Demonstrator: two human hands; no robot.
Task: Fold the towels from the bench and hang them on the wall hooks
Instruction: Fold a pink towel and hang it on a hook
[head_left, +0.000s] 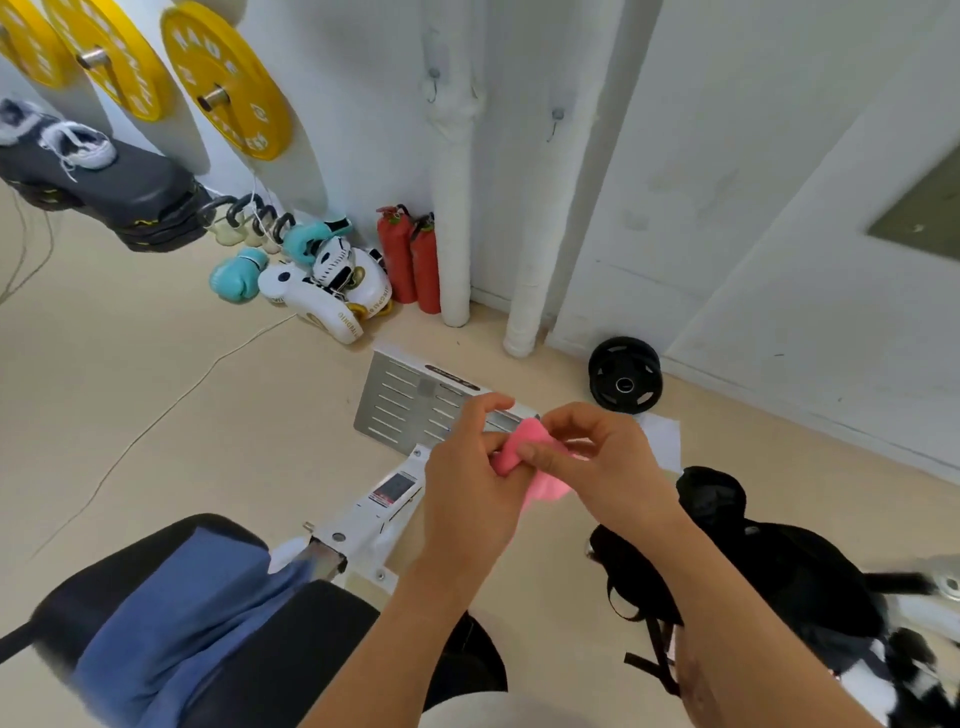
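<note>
Both hands, left hand (470, 486) and right hand (602, 460), pinch a bunched pink towel (519, 457) above the worktop (291, 634); soft, light, floppy, probably best held by its corners.

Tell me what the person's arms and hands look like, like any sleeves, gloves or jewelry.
Both forearms are bare right down to the bottom edge of the picture, so no sleeves show. The left hand and the right hand wear no gloves, and no rings, watch or bracelet are visible on them. The fingernails look short and plain.
</note>
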